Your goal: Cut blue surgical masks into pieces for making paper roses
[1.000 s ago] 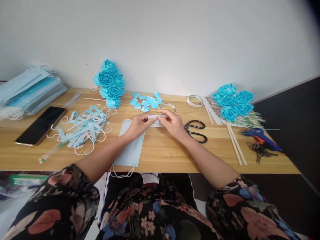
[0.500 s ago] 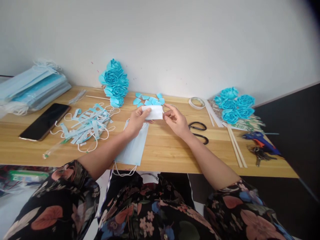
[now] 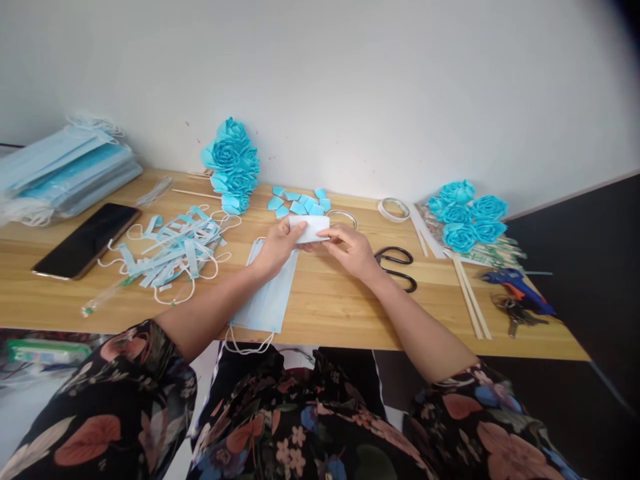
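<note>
Between my hands, above the middle of the table, is a small folded piece of white mask fabric (image 3: 311, 229). My left hand (image 3: 280, 248) pinches its left end, thumb on top. At the right end, my right hand (image 3: 351, 250) closes thumb and fingers on the edge. Below my left hand and wrist lies a pale blue face mask (image 3: 270, 293) with its ear loops toward me. Just beyond the fabric are several cut bright blue pieces (image 3: 301, 202). A pair of black-handled scissors (image 3: 400, 263) lies to the right of my right hand, its blades hidden.
At the left are a stack of masks (image 3: 75, 167), a phone (image 3: 87, 240) and a heap of cut strips and ear loops (image 3: 183, 250). Blue fabric roses (image 3: 230, 163) stand behind. Rightward are a tape roll (image 3: 394, 210), more roses (image 3: 465, 213), sticks (image 3: 473, 300), a glue gun (image 3: 520, 287) and keys (image 3: 515, 312).
My right hand has come in from beside the fabric's right end and now grips it. The fabric has shifted slightly right and toward me, with my left hand still on it.
</note>
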A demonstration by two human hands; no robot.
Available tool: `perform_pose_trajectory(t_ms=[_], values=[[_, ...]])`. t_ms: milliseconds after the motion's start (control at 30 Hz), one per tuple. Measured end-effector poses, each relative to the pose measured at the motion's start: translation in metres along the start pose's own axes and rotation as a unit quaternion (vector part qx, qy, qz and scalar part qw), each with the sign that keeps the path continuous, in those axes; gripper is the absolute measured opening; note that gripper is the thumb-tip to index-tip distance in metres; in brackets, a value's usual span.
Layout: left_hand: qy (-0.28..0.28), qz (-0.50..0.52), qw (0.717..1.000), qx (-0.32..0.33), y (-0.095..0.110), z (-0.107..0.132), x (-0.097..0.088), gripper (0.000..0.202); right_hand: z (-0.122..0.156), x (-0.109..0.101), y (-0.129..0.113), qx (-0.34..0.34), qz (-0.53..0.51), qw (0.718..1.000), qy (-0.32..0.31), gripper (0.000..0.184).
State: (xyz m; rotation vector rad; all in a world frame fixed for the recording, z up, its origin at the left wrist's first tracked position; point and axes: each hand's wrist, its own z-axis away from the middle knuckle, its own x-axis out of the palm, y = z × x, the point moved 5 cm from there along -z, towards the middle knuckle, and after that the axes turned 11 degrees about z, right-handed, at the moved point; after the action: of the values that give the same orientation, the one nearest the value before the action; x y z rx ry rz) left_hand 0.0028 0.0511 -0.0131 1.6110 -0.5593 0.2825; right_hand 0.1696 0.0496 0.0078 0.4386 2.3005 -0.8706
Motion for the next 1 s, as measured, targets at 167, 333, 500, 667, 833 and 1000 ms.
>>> perform_pose_trajectory(t_ms=[167, 333, 500, 667, 833, 1000], values=[[-0.025, 0.003, 1.0, -0.009, -0.001, 0.001, 0.002, 0.047, 0.0, -0.005, 0.003, 0.032, 0.012, 0.999, 0.015, 0.013], [-0.019, -0.022, 0.999, -0.016, 0.0, 0.001, 0.001, 0.05, 0.002, -0.007, 0.004, 0.099, -0.03, 0.995, 0.016, 0.013], [-0.021, -0.023, 0.999, -0.022, 0.0, 0.002, 0.003, 0.055, 0.003, -0.004, 0.007, 0.19, -0.07, 0.979, 0.025, 0.017], [-0.037, -0.035, 0.998, -0.027, 0.0, 0.003, 0.005, 0.058, 0.004, -0.002, 0.013, 0.232, -0.12, 0.965, 0.04, 0.017], [-0.036, -0.053, 0.998, -0.029, -0.001, 0.002, 0.003, 0.064, 0.005, 0.002, 0.017, 0.235, -0.138, 0.962, 0.028, 0.018], [-0.02, -0.057, 0.998, -0.027, 0.001, 0.003, 0.001, 0.059, 0.007, 0.005, 0.019, 0.238, -0.144, 0.96, 0.019, 0.02]])
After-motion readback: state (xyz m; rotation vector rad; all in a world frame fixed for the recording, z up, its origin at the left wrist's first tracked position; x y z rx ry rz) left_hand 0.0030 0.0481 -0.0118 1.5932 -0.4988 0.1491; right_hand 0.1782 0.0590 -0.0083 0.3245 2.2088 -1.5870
